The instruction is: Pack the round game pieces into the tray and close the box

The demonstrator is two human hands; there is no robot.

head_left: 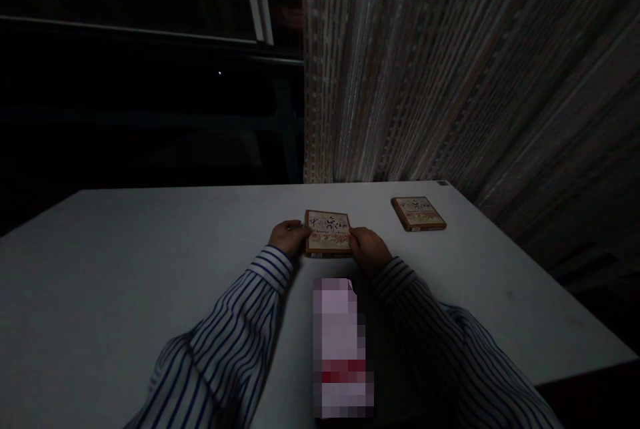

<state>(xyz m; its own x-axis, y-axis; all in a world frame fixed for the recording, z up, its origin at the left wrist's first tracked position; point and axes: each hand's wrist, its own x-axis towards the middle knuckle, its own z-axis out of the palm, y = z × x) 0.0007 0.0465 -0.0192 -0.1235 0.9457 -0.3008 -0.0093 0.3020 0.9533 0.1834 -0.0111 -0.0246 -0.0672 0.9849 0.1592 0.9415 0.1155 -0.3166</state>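
Note:
Between my two hands is a flat, square Chinese chess box (329, 232), its printed lid facing up with dark brush lettering. My left hand (290, 238) grips its left edge, thumb on the lid. My right hand (370, 249) holds the opposite edge, close to the lower right corner. Whether the box rests on the table or is slightly lifted, I cannot tell. A second, like-looking Chinese chess box (419, 213) lies flat to the right, apart from both hands.
The white table (150, 249) spans the view, its right edge running diagonally. A blurred-out pale shape with a red band (340, 329) is between my forearms. Behind the table hangs a string curtain (380, 82), with a dark window area at the left.

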